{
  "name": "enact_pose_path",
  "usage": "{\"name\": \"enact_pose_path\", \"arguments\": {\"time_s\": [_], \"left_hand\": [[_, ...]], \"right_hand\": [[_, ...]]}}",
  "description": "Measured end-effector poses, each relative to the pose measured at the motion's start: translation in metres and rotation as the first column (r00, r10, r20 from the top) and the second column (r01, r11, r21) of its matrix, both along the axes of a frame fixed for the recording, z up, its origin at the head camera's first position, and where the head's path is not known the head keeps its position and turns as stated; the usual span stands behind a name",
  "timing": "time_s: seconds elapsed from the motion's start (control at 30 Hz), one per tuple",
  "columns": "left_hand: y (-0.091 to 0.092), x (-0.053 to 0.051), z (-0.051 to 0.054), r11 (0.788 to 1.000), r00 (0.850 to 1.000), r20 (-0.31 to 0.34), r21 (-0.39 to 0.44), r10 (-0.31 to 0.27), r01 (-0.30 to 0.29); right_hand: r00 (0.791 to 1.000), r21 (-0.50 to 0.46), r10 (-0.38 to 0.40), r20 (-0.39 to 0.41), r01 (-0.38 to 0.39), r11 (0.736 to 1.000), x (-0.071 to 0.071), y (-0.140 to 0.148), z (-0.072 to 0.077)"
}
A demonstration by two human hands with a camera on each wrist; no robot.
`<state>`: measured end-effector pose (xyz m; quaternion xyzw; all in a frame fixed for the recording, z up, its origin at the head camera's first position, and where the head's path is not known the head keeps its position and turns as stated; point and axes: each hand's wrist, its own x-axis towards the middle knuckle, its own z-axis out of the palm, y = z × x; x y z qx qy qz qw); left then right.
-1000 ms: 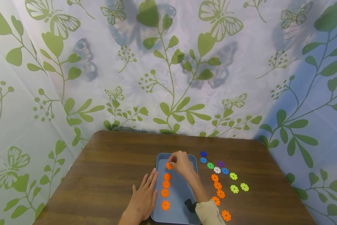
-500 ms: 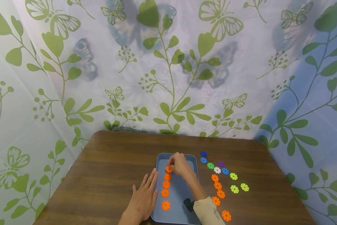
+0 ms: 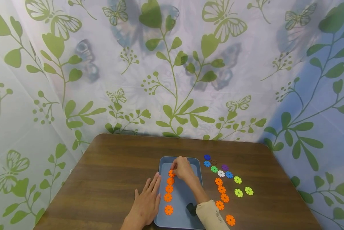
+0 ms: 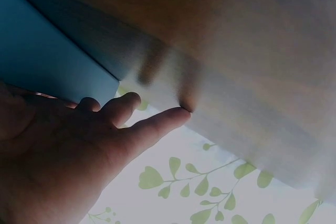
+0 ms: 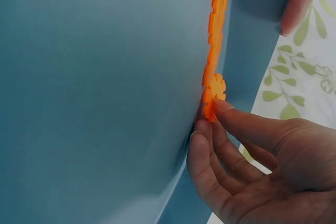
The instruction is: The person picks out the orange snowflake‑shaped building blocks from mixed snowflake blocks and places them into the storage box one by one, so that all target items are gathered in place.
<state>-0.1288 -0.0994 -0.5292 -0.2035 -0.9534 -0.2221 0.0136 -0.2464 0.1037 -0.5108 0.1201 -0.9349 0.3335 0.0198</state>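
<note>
- Right hand (image 3: 184, 169): thumb and fingertips nearly together, pinching one orange disc (image 5: 219, 85) by its edge.
- That disc is in the blue-grey tray (image 3: 186, 188), at the far end of a row of four more orange discs (image 3: 169, 188); the nearest of those sits a bit apart.
- Left hand (image 3: 145, 203): fingers straight, no disc in it, laid at the tray's left rim. Exact contact with the rim: can't tell.
- Right wrist view shows the thumb on the disc face; from the head, fingers cover part of it.
- Only the head view gives the loose discs (image 3: 221, 173) right of the tray on the brown table (image 3: 114, 166): blue, brown, purple, green, white, yellow-green, five orange.
- Right forearm and beige sleeve (image 3: 210, 212) hide part of the tray's right rim.
- Leaf-print cloth (image 3: 103, 73) behind.
</note>
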Motion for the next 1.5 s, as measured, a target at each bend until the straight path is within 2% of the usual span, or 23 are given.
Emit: {"name": "enact_pose_path", "arguments": {"time_s": [0.23,0.47,0.87,1.03,1.3,1.5], "left_hand": [[0.001,0.0,0.004,1.0,1.0,0.023,-0.008,-0.001,0.001],[0.0,0.001,0.002,1.0,1.0,0.016,-0.012,-0.008,0.008],[0.001,-0.001,0.009,0.999,0.996,0.092,-0.045,0.008,-0.003],[0.001,0.0,0.009,0.999,0.995,0.103,-0.041,0.004,0.0],[0.001,0.002,0.009,0.999,0.996,0.084,-0.038,0.009,-0.006],[0.001,0.001,0.008,0.999,0.996,0.089,-0.049,0.002,0.003]], "right_hand": [[0.998,0.004,-0.028,0.05,0.028,1.0,-0.001,-0.001,0.0],[0.999,0.021,-0.028,0.046,0.027,0.999,-0.001,-0.003,0.001],[0.998,0.062,-0.035,0.046,0.032,0.998,0.001,-0.006,0.007],[0.999,0.053,-0.033,0.03,0.031,0.998,0.006,-0.005,0.015],[1.0,0.027,-0.014,-0.005,0.014,1.0,0.012,-0.006,0.032],[0.999,-0.027,-0.002,-0.035,0.001,1.0,0.028,-0.002,0.054]]}}
